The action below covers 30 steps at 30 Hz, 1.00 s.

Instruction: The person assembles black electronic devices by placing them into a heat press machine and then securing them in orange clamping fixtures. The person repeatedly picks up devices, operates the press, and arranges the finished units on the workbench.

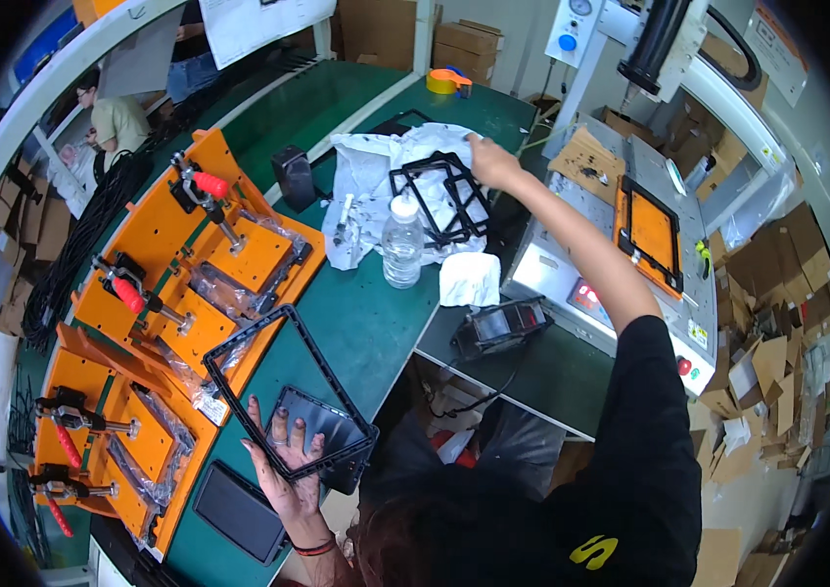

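In my left hand (pixel 290 460) I hold a thin black rectangular frame (pixel 315 358), tilted, with my palm up and dirty fingers spread inside its lower corner. Under and beside that corner is a dark glossy panel (pixel 309 407). Another dark flat panel (pixel 237 513) lies on the bench by my left wrist. My right hand (pixel 493 162) reaches to the far right edge of a smudged white cloth (pixel 361 166), fingers closed; what they pinch is too small to make out. Several black frames (pixel 439 166) lie on the cloth just left of that hand.
Orange clamp fixtures (pixel 141 293) with red handles line the left side. A clear bottle (pixel 402 245) stands on the cloth's near edge, beside a folded white wipe (pixel 470 280). On the right is a press machine (pixel 572 264) holding an orange plate (pixel 652 235). Yellow tape (pixel 442 82) sits at the back.
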### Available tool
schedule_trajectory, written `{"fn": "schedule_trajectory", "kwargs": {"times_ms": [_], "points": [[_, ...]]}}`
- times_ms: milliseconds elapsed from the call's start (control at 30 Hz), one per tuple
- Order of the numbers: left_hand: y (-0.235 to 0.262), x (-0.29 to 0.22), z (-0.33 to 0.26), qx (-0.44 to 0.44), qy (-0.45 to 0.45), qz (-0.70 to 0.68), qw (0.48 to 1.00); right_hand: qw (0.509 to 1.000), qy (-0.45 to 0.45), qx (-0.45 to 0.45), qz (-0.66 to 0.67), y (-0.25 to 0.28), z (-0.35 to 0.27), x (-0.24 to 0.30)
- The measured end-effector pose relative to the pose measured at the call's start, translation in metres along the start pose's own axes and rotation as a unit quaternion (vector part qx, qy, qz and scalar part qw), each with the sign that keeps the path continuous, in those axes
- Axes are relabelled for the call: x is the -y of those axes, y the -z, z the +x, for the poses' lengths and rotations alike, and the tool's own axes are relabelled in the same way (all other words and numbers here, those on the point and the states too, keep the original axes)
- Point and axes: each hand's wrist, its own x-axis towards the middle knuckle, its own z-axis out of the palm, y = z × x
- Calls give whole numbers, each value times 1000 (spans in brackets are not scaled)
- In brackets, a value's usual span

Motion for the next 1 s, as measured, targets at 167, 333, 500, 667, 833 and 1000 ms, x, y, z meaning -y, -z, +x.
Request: {"fn": "schedule_trajectory", "kwargs": {"times_ms": [167, 333, 500, 667, 833, 1000], "points": [[4, -10, -2, 3, -17, 40, 999, 979, -197, -24, 41, -40, 69, -60], [9, -18, 2, -46, -44, 77, 995, 962, -186, -105, 173, -61, 71, -64], [8, -13, 14, -47, -50, 90, 994, 979, -126, -121, 109, -38, 63, -49], [3, -2, 21, -44, -24, 74, 996, 897, -125, -22, 424, -32, 54, -45], [-3, 0, 17, -52, -14, 80, 995, 765, -115, 10, 633, -46, 57, -57], [-3, -3, 13, -48, -27, 86, 995, 857, -76, -3, 510, -47, 57, -61]]}}
